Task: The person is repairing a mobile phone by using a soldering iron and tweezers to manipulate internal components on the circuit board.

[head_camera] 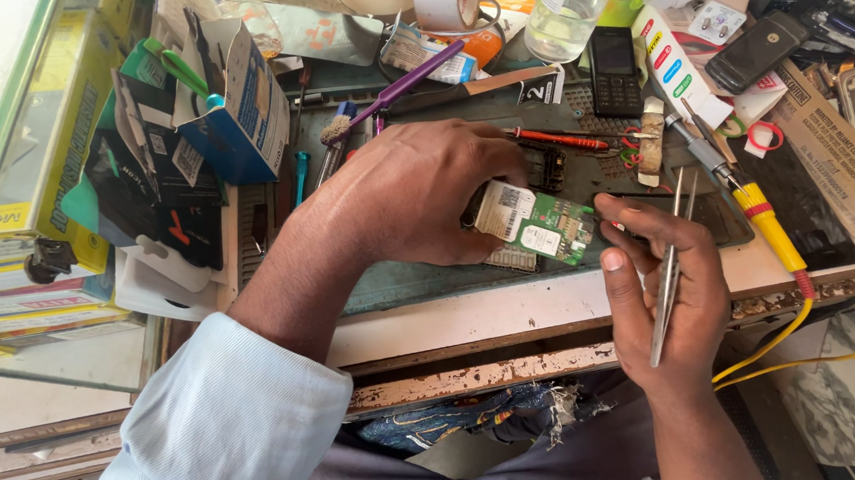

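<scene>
Hands meet over a small green circuit board [545, 228] at the middle of a cluttered repair bench. The left hand [414, 196] closes around the board's left end, fingers wrapped over it so that only the right part, with its white stickers and metal parts, shows past the knuckles. Under the board lies what looks like a phone keypad, though most of it is hidden. The right hand [667, 288] sits just beside the board's right edge, its fingertips at or near that edge; I cannot tell whether they touch it. This hand is curled shut on a pair of metal tweezers [672, 263], which run upright through the palm with the points up. All of this is above a grey-green work mat [430, 280] on the bench, near its front edge. Beyond the board lie a red-handled screwdriver [556, 139] and a purple toothbrush [392, 97], well apart from the hands. A black phone [615, 71] and a clear plastic bottle [572, 4] stand farther back. To the right, a yellow-handled tool [762, 212] lies with its yellow cord [805, 329] hanging over the bench edge. A blue cardboard box [237, 103] stands at the left.
</scene>
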The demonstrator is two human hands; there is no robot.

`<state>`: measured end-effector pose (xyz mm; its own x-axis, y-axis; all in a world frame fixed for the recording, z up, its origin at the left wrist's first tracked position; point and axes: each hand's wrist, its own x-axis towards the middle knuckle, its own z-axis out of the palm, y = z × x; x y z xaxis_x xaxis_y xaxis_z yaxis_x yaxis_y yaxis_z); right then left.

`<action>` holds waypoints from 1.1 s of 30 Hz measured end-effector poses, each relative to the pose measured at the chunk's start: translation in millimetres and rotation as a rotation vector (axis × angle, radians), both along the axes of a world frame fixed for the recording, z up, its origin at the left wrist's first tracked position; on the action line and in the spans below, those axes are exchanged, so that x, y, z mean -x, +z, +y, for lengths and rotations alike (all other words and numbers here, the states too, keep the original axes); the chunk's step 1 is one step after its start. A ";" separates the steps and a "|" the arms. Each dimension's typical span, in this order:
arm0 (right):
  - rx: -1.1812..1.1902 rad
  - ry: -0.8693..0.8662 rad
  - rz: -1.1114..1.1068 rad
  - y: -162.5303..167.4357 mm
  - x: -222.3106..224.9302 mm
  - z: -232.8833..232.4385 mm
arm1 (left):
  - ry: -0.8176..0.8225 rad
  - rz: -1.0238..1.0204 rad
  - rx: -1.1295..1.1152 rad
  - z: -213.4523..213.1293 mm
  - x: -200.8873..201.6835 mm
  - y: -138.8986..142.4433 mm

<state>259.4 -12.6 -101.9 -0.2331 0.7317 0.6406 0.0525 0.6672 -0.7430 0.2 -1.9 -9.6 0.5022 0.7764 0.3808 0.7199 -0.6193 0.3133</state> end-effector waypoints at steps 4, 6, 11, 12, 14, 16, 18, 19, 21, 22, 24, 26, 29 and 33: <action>-0.012 -0.007 0.023 -1.6 -0.7 -0.1 | 0.030 0.012 0.019 -0.6 2.8 2.4; -0.014 -0.010 0.022 -2.0 -0.9 -0.2 | 0.046 0.029 0.043 -1.2 3.8 4.6; -0.024 -0.022 0.025 -2.0 0.2 0.4 | 0.161 0.108 0.247 -4.1 1.1 10.1; -0.027 -0.022 0.027 -1.6 0.6 0.2 | 0.160 0.116 0.260 -4.4 0.8 11.4; -0.033 -0.037 -0.010 -0.3 1.1 -0.2 | 0.202 0.128 0.279 -5.1 2.0 14.1; -0.039 -0.058 -0.057 1.4 2.1 -0.7 | 0.241 0.131 0.289 -6.4 6.1 16.7; -0.044 -0.089 -0.116 3.4 2.3 -2.2 | 0.271 0.124 0.290 -8.5 10.6 18.1; -0.044 -0.089 -0.118 4.3 2.7 -2.3 | 0.245 0.124 0.276 -8.5 11.0 18.0; -0.042 -0.087 -0.123 5.8 3.4 -2.7 | 0.195 0.125 0.248 -8.3 10.0 17.0; -0.046 -0.086 -0.129 6.4 3.5 -3.0 | 0.208 0.145 0.284 -8.4 9.3 16.1; -0.051 -0.084 -0.141 7.5 3.7 -3.2 | 0.232 0.186 0.357 -7.8 7.3 14.1; -0.055 -0.086 -0.150 8.1 3.9 -3.4 | 0.220 0.201 0.347 -6.8 8.2 13.5; -0.056 -0.085 -0.157 8.3 4.3 -3.5 | 0.199 0.202 0.338 -6.3 8.8 12.0; -0.056 -0.082 -0.156 8.3 4.8 -3.4 | 0.183 0.184 0.337 -5.4 8.3 10.6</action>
